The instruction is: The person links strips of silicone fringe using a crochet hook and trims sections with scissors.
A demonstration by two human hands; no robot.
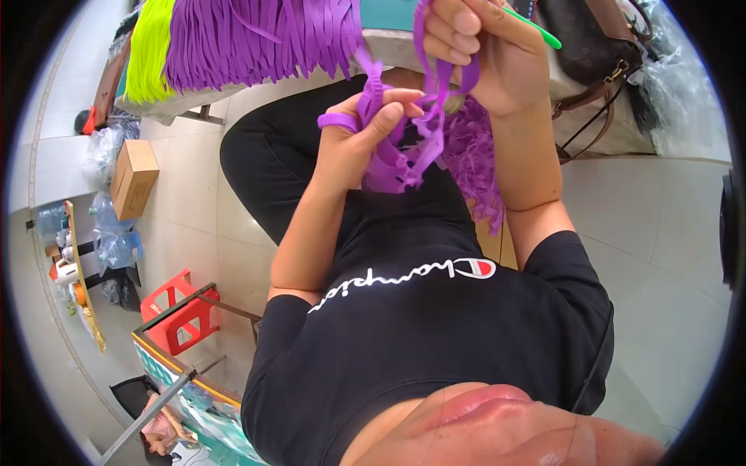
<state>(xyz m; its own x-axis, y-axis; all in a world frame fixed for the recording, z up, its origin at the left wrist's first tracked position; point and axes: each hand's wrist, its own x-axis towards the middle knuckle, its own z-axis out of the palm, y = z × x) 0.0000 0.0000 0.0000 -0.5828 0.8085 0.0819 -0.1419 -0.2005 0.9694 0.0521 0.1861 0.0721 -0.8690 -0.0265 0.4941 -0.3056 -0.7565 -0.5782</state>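
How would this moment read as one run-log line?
Left hand: holding thin, rubbery-looking purple strips | Right hand: holding purple strips, slender bright-green stick alongside | Beyond: long purple fringe beside yellow-green fringe

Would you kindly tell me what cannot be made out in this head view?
Head view:
Narrow purple hanging strips: tops cut off by the upper edge.
Slim bright-green tool: one end hidden by the bare right hand.
Shredded purple scraps: partly hidden by right forearm.
Brown cardboard box: printing too small.
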